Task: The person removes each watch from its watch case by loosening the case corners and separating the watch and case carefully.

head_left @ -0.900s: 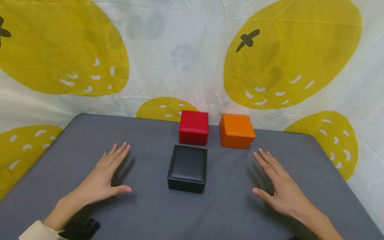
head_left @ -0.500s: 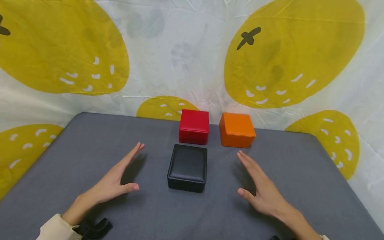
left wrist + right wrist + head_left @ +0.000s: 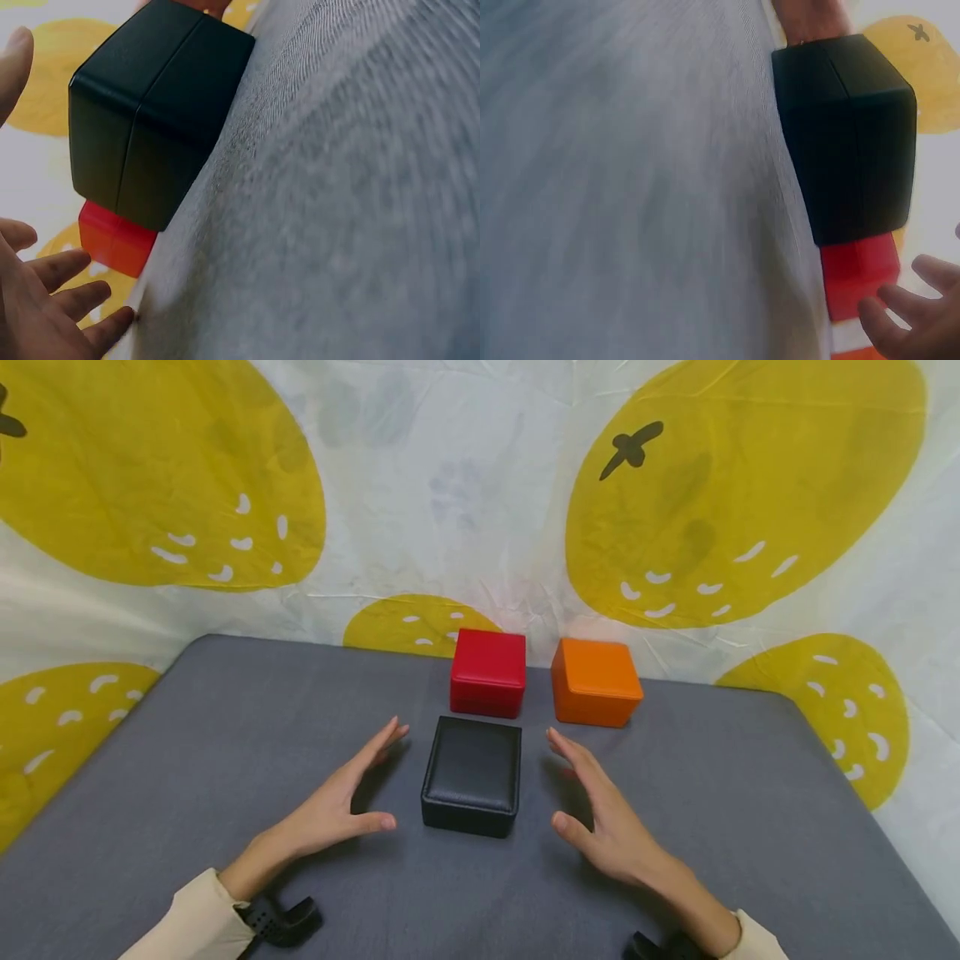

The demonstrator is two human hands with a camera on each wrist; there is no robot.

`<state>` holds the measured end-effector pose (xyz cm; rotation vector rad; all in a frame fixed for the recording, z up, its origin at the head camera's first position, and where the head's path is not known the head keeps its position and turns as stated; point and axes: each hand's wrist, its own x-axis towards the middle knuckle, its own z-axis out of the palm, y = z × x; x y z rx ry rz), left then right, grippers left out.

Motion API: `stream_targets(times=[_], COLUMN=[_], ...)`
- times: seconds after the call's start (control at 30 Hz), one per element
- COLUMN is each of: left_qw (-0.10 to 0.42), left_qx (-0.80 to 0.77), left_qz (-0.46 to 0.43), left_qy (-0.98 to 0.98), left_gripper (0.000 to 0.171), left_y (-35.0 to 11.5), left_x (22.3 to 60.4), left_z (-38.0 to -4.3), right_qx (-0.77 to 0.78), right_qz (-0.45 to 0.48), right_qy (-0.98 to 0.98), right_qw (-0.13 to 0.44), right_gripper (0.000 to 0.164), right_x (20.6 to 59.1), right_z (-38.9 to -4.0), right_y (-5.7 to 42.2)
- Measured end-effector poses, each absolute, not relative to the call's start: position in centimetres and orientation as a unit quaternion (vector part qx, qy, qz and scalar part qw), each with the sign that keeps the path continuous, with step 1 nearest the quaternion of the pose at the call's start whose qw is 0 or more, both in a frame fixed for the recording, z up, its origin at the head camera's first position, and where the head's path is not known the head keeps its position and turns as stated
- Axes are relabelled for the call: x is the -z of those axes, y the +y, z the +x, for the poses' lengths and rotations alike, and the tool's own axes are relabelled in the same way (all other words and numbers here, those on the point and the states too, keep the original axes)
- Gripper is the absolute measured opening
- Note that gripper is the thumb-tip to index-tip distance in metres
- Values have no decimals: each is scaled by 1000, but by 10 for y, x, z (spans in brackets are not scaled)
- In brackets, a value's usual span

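Observation:
A black box (image 3: 474,768) with a padded-looking lid sits closed on the grey cloth, between the two hands. To its left is the left hand (image 3: 333,802), fingers extended and thumb spread, apart from the box. The right hand (image 3: 611,818) mirrors it on the other side, also apart from the box and holding nothing. In the left wrist view the black box (image 3: 157,105) shows a seam along its side, with the left fingers (image 3: 79,300) off to the lower left. The right wrist view has the same black box (image 3: 847,142) beyond the right fingers (image 3: 907,307).
Behind the black box stand a red box (image 3: 488,672) and, to its right, an orange box (image 3: 597,682), both closed. A grey cloth (image 3: 247,727) covers the table. A white curtain with yellow fruit prints (image 3: 735,493) hangs at the back.
Both hands have moved inward from the sides toward the black box, the left one rightward and the right one leftward. The boxes stay in place on the cloth.

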<state>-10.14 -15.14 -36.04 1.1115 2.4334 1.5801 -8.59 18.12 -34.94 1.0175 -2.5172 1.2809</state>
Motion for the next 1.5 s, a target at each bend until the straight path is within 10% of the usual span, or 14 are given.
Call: stream_targets(times=[0.43, 1.5], left_qw=[74, 90], left_qx=[-491, -429], left_qz=[322, 315], left_qy=[806, 842], left_gripper=[123, 128], left_y=[-136, -119], left_x=[394, 405], left_z=[-129, -145], right_qx=[-553, -533], right_qz=[281, 305], right_qy=[-783, -787], right_qw=[-44, -56], right_gripper=[83, 107], right_x=[352, 366], right_z=[-89, -108], right_y=[159, 155])
